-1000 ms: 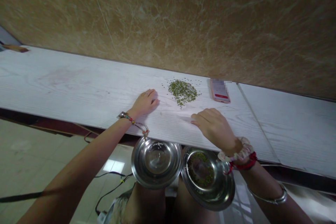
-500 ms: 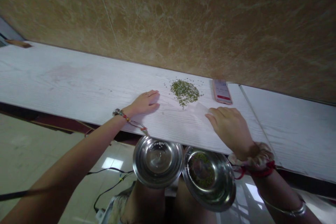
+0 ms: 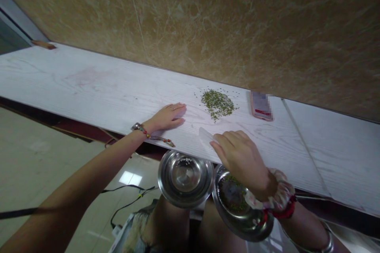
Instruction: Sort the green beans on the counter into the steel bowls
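Flat on the white wooden tabletop (image 3: 118, 83), my left hand (image 3: 168, 118) rests palm down with its fingers stretched out. My right hand (image 3: 239, 158) is closed on a thin, whitish, translucent scraper-like piece (image 3: 204, 136), its edge at the table surface near the front. A spread of small green beans (image 3: 218, 104), with some whitish grains at its right, lies beyond both hands. Two steel bowls sit on my lap under the table edge. The left bowl (image 3: 166, 195) shows a few white specks. Green beans line the right bowl (image 3: 252, 229), partly covered by my right wrist.
A phone (image 3: 261, 105) in a pink case lies right of the beans, close to the marbled wall (image 3: 190, 19). A seam crosses the tabletop on the right. A brown wooden piece (image 3: 44, 44) lies at the far left. Black cables (image 3: 127, 205) hang at lower left.
My right hand has moved left and toward me with the whitish piece, from near the phone to the table's front edge. My left hand stays flat. The view has shifted slightly.
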`<state>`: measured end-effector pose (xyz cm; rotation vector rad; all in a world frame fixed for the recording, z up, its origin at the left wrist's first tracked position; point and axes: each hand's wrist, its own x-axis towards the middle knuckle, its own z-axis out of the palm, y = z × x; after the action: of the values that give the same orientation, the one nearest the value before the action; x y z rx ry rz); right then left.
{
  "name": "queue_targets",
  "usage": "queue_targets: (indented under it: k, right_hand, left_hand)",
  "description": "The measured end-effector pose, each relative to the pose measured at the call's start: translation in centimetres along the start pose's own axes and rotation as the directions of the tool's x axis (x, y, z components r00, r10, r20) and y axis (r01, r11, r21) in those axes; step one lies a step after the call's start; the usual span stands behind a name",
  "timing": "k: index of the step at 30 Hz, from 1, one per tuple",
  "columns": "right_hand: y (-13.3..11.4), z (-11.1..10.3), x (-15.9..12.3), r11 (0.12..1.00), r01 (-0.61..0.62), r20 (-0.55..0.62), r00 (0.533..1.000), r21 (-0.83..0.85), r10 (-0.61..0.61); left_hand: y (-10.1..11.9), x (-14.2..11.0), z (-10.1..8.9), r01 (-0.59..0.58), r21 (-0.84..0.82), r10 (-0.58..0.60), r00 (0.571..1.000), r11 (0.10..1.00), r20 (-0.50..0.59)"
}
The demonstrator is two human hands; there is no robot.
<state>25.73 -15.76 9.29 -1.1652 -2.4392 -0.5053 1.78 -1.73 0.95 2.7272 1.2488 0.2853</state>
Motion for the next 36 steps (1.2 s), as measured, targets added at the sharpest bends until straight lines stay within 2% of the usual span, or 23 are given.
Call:
queue_targets:
  k: [10,14,17,20,24,29,32,36]
  right_hand:
    - [-3.5,-1.1,0.6,0.974,0.077,0.015,0.996,0.215,-0.082]
    - [-3.6,-1.8,0.5,0.963,0.071,0.006,0.997,0.259,-0.075]
    - [-2.2,-2.0,0.5,0.972,0.046,-0.022,0.999,0.232,-0.042]
    - [0.4,-1.5,0.2,0.987,-0.005,-0.051,0.999,0.160,0.013]
    - [4.8,0.4,-0.5,0.998,-0.061,-0.127,0.990,0.015,0.062]
    - [9.2,2.6,-1.6,0.991,-0.090,-0.186,0.980,-0.096,0.071]
    - [10.5,3.4,-2.0,0.989,-0.098,-0.234,0.970,-0.112,0.070]
    - [11.1,4.2,-2.2,0.988,-0.131,-0.278,0.955,-0.086,0.102]
  left_hand:
    - [0.0,-0.1,0.1,0.006,-0.045,-0.007,1.000,0.999,-0.028]
    - [0.1,0.0,0.1,0.003,-0.059,-0.005,0.999,0.998,-0.034]
    - [0.0,0.0,0.1,0.005,-0.060,-0.007,1.000,0.998,-0.025]
    - [-0.1,0.0,0.1,0.006,-0.052,-0.007,1.000,0.999,-0.027]
    - [-0.1,0.0,0.3,0.010,-0.035,-0.011,1.000,0.999,-0.029]
    - [0.3,0.0,0.3,0.087,0.042,-0.085,0.995,0.995,-0.045]
    - [0.6,0.1,-0.1,0.094,0.050,-0.093,0.995,0.994,-0.019]
    - [1.0,0.5,-0.5,0.124,0.067,-0.121,0.992,0.990,-0.043]
